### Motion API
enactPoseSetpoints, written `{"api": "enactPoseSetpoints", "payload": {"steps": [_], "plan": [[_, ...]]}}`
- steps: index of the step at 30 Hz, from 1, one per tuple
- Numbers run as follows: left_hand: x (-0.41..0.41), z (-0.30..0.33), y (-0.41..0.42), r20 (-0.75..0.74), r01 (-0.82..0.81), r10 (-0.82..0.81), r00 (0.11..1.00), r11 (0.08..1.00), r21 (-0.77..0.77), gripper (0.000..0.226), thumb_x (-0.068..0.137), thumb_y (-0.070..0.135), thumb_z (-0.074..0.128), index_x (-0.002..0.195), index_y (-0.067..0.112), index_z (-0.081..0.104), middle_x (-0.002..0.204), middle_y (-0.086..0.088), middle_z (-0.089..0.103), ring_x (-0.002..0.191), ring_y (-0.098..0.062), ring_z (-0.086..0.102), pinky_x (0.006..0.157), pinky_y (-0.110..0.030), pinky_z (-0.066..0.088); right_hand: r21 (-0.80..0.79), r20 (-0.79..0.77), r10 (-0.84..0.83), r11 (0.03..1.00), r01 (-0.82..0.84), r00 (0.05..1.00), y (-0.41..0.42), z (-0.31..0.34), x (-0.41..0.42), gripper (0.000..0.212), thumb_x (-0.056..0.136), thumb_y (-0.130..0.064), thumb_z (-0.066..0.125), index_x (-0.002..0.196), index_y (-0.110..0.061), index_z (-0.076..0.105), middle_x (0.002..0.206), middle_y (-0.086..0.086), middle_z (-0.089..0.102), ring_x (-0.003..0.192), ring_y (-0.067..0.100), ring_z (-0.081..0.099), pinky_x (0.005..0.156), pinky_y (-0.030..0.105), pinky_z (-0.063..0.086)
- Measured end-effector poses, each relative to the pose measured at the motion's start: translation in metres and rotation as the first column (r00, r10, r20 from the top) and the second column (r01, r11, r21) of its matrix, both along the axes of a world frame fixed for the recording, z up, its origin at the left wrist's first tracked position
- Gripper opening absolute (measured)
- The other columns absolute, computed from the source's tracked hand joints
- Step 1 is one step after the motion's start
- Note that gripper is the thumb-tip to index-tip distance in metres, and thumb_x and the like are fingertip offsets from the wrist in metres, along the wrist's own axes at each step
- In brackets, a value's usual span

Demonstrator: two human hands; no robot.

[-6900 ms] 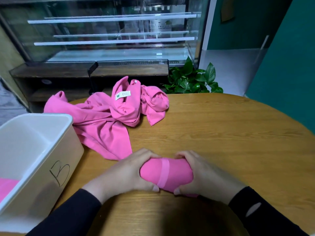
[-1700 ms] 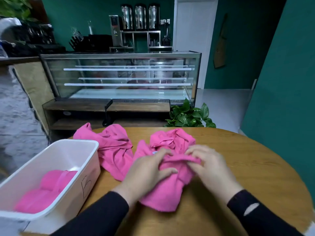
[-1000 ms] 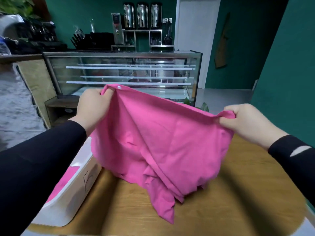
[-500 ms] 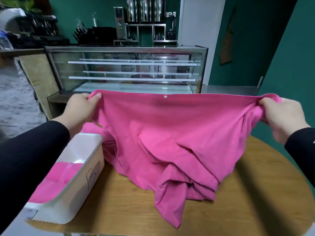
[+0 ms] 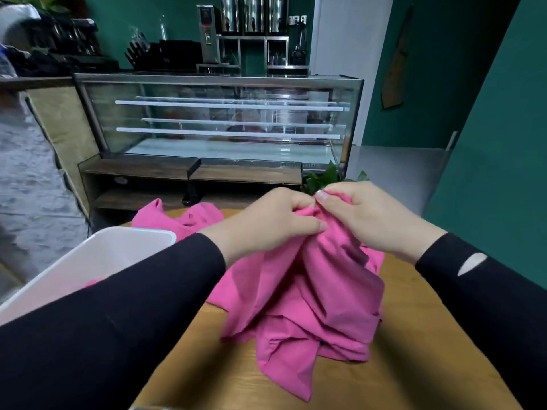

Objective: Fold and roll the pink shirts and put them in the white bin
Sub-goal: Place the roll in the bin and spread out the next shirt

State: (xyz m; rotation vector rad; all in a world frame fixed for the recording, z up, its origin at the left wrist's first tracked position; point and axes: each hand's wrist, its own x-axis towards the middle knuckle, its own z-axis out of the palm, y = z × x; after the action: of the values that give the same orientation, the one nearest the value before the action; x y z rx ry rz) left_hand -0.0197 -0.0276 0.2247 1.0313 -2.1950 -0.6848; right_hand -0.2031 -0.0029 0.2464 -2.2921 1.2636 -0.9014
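so half a second back the shirt (image 5: pixel 307 291) was stretched wide between two hands held far apart, top edge pulled into a straight line. now both hands have come together in the middle: the left hand (image 5: pixel 275 220) and right hand (image 5: pixel 367 217) are touching, each with fingers curled and pinching the same gathered bit of pink fabric at the top. my read is that's the first fold, edge brought to edge, so this shirt is only at the start of its fold-and-roll and nowhere near going into the bin yet

the shirt itself hangs from that pinch as a bunched drape, lots of soft creases, not flat at all. its lower part is piled on the table (image 5: pixel 414 365) in loose overlapping layers, with one pointed corner trailing toward the near edge. it'll probably need laying down and smoothing before it rolls tidy

a second shirt (image 5: pixel 177 216) sits crumpled at the far side of the table, untouched. the bin (image 5: pixel 118 250) is on the left, just beside the left sleeve, and a sliver of pink shows inside it, so I'd guess at least one is already in there
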Motion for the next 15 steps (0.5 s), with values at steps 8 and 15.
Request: {"api": "enactPoseSetpoints", "payload": {"steps": [8, 15], "plan": [[0.031, -0.001, -0.003, -0.043, -0.221, 0.225, 0.973, 0.876, -0.429, 0.045, 0.077, 0.013, 0.06, 0.059, 0.025, 0.021, 0.055, 0.006, 0.026, 0.056, -0.011, 0.028, 0.054, -0.023, 0.026, 0.427, 0.016, 0.124, 0.896, -0.119, 0.992, -0.003, -0.007, -0.024, 0.029, 0.083, -0.034, 0.081, 0.081, -0.015, 0.06, 0.074, 0.007, 0.064, 0.065, 0.013, 0.057, 0.066, 0.032, 0.05], [0.062, 0.01, -0.012, -0.147, -0.397, 0.379, 0.914, 0.754, -0.523, 0.044, 0.08, 0.012, 0.058, 0.059, 0.025, 0.023, 0.054, 0.007, 0.028, 0.058, -0.013, 0.027, 0.057, -0.035, 0.019, 0.379, -0.251, 0.058, 0.925, 0.043, 0.966, -0.015, -0.003, -0.025, 0.033, 0.081, -0.045, 0.08, 0.064, -0.02, 0.065, 0.06, -0.011, 0.059, 0.055, 0.004, 0.05, 0.057, 0.02, 0.039]]}}
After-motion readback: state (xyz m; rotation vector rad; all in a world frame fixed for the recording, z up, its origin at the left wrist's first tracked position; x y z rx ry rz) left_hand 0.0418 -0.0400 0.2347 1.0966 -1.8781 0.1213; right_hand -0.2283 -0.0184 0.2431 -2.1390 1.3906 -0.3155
